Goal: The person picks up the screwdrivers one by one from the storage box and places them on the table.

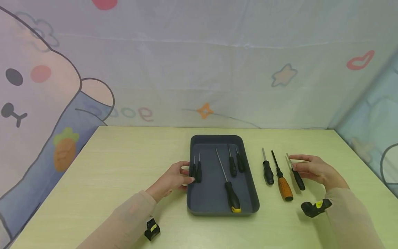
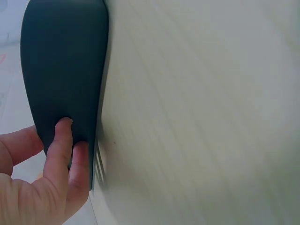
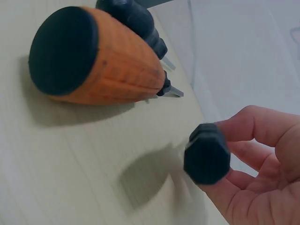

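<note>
My left hand (image 1: 174, 178) grips the left wall of a dark grey tray (image 1: 217, 207), thumb over the rim and fingers against the outside (image 2: 58, 150). Inside the tray lie several black-handled screwdrivers, the largest a black and yellow screwdriver (image 1: 231, 195). To the right of the tray, my right hand (image 1: 317, 171) pinches a small black screwdriver (image 1: 298, 180) near where shaft meets handle. Its handle end (image 3: 207, 159) faces the right wrist camera, with a shadow on the table beside it. Left of that hand lies an orange-handled screwdriver (image 1: 284, 188).
Another black screwdriver (image 1: 268, 172) lies between the tray and the orange-handled one. The pale wooden table (image 1: 124, 155) ends at the back against a printed cloth (image 1: 186, 69). Small black wrist devices (image 1: 315, 207) hang by both sleeves.
</note>
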`<action>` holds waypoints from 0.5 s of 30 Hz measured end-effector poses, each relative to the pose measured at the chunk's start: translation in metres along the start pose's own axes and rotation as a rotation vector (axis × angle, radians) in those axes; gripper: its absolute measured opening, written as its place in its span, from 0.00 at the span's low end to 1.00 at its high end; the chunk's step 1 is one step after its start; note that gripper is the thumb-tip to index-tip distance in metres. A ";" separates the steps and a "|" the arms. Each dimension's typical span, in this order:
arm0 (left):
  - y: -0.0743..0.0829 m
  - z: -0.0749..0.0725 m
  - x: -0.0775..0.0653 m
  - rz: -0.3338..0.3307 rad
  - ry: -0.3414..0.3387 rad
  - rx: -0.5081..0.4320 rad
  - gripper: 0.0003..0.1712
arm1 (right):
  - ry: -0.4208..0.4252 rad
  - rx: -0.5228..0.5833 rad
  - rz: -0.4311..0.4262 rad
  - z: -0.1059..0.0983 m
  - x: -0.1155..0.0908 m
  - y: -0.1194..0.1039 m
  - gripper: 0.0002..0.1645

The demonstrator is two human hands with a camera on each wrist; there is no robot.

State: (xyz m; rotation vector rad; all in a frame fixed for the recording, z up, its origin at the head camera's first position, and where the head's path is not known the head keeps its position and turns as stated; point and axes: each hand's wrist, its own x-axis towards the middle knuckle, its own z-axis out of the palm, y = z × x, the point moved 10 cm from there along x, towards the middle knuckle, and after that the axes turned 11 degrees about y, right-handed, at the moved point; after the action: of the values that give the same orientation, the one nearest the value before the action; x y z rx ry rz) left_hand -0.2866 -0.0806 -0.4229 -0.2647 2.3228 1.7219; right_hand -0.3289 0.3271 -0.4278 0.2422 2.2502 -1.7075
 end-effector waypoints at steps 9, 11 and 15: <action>0.000 0.000 -0.001 -0.003 0.001 -0.008 0.34 | 0.094 -0.241 -0.038 0.001 0.001 -0.003 0.34; 0.001 0.000 -0.001 -0.004 0.000 -0.010 0.34 | 0.132 -0.304 -0.049 0.000 0.002 -0.004 0.34; 0.000 -0.001 0.000 -0.010 0.003 -0.012 0.35 | 0.204 -0.422 -0.056 -0.001 0.003 -0.007 0.35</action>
State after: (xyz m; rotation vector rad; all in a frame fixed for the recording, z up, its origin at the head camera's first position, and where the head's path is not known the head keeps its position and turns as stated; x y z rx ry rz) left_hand -0.2863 -0.0812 -0.4229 -0.2803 2.3095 1.7326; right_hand -0.3337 0.3260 -0.4218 0.2659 2.7218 -1.2347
